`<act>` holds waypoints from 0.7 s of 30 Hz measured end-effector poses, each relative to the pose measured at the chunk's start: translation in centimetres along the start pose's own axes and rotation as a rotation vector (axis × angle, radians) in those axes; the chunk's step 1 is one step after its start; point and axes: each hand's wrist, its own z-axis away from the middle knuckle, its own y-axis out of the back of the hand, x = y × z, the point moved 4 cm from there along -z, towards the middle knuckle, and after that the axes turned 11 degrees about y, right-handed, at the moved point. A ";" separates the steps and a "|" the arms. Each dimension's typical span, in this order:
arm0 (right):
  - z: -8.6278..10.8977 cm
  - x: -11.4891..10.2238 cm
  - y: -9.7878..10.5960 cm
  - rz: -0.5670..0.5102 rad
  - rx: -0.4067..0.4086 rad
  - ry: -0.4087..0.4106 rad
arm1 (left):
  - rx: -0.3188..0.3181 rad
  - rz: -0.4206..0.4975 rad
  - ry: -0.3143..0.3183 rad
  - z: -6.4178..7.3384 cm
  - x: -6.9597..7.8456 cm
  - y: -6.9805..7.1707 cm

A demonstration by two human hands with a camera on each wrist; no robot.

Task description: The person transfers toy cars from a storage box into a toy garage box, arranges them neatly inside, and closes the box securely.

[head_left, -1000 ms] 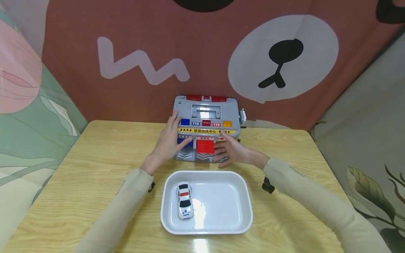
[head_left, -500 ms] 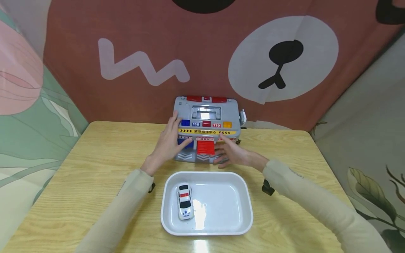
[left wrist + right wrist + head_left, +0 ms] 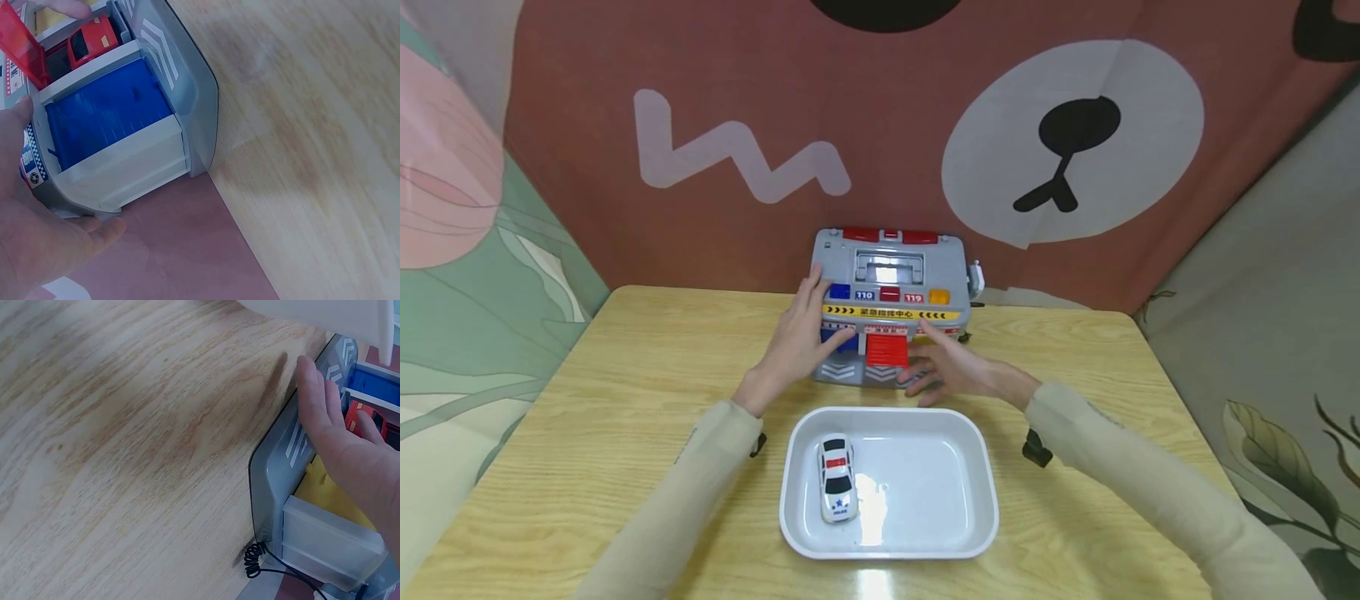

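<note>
While the left hand [image 3: 790, 333] lies along the left side of the station [image 3: 887, 312], its thumb is apart from its fingers and reaches across the front near the blue door [image 3: 112, 109]. The station stands near the middle of the back edge of the tabletop [image 3: 625, 400]. The right hand [image 3: 958, 362] is at the station's front right, its fingers apart and loosely bent, the thumb near the yellow strip [image 3: 887, 313].

In the middle bay, under the raised red door [image 3: 22, 40], sits the red car [image 3: 94, 40], its pale lights toward the ramp [image 3: 165, 53]. It lies just beside a finger of the right hand, not between thumb and fingers; whether they touch I cannot tell. The blue door is down, and the right hand partly covers the yellow door [image 3: 337, 494].

Nearer the person is the white tray [image 3: 891, 553], with the police car [image 3: 837, 479] lying along its left edge, star end toward the person. A coiled black cord [image 3: 253, 559] hangs by the station's right side.
</note>
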 end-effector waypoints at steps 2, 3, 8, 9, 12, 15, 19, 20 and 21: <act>0.2 0.0 -0.2 -0.007 -0.014 0.011 | 0.006 -0.004 -0.003 0.0 0.0 0.1; 0.3 -0.1 -0.2 -0.014 -0.017 0.018 | 0.008 -0.003 -0.006 0.0 0.0 0.1; 1.7 -0.2 -0.1 -0.036 -0.021 0.049 | 0.004 -0.003 -0.019 -0.1 0.2 0.0; 2.0 -0.3 0.0 -0.031 -0.017 0.053 | 0.002 0.000 -0.019 -0.1 0.3 0.0; 3.0 -0.8 0.3 0.037 -0.004 0.092 | -0.001 0.004 -0.014 -0.1 0.4 0.0; 3.8 -1.9 0.5 0.152 0.041 0.134 | -0.001 0.003 -0.010 -0.1 0.4 0.0; 4.4 -3.4 0.4 0.234 0.099 0.173 | 0.001 -0.001 -0.008 -0.1 0.2 0.1; 4.5 -3.7 0.2 0.239 0.104 0.179 | 0.000 -0.001 -0.007 -0.1 0.2 0.1; 4.5 -4.0 0.1 0.240 0.104 0.187 | -0.001 -0.002 -0.006 0.0 0.1 0.1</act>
